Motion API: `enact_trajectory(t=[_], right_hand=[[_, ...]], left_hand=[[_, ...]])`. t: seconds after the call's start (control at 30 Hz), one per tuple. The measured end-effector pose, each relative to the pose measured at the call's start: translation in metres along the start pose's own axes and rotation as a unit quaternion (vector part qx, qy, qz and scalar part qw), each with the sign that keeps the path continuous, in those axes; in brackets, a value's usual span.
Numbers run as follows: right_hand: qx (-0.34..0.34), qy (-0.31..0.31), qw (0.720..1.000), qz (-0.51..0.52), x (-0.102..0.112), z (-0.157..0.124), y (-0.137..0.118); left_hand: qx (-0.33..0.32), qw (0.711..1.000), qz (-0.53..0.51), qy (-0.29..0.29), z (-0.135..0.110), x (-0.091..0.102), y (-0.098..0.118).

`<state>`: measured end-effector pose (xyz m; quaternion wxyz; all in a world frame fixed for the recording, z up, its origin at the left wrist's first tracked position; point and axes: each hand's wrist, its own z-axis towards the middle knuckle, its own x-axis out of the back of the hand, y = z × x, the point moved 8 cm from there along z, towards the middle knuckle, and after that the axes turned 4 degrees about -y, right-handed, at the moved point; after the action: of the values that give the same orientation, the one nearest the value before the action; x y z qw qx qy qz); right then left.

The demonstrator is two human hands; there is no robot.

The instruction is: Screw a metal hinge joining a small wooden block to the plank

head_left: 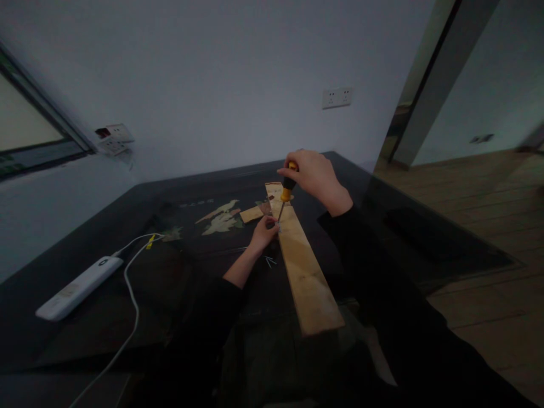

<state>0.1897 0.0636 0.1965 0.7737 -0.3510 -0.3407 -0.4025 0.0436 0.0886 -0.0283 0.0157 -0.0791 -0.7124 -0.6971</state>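
Note:
A long pale wooden board (306, 266) lies on the dark table (199, 277), running from the far middle toward me. My right hand (314, 177) is closed around the yellow-and-black handle of a screwdriver (286, 191), held upright with its tip down on the board. My left hand (264, 232) rests at the board's left edge, fingers pinched at the screwdriver tip, probably on a screw too small to make out. A few loose screws (269, 261) lie on the table beside the board. A smaller wood piece (251, 214) lies left of the board's far end.
A white power strip (79, 287) with a white cable (132, 294) lies at the left of the table. Wall sockets (336, 97) sit on the white wall behind. The table's right edge drops to a wooden floor (476, 226).

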Motion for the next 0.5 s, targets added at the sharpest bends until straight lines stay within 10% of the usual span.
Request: enact_trajectory(t=[0.2,0.5], right_hand=[[-0.045,0.002,0.999,-0.015,-0.002,0.001,0.007],[0.083,-0.127,0.982,0.109,0.001,-0.001,0.01]], left_hand=[[-0.008,1.0,0.009,-0.003,0.001,0.001,0.0],[-0.009,1.0,0.011,0.0,0.002,0.0,-0.001]])
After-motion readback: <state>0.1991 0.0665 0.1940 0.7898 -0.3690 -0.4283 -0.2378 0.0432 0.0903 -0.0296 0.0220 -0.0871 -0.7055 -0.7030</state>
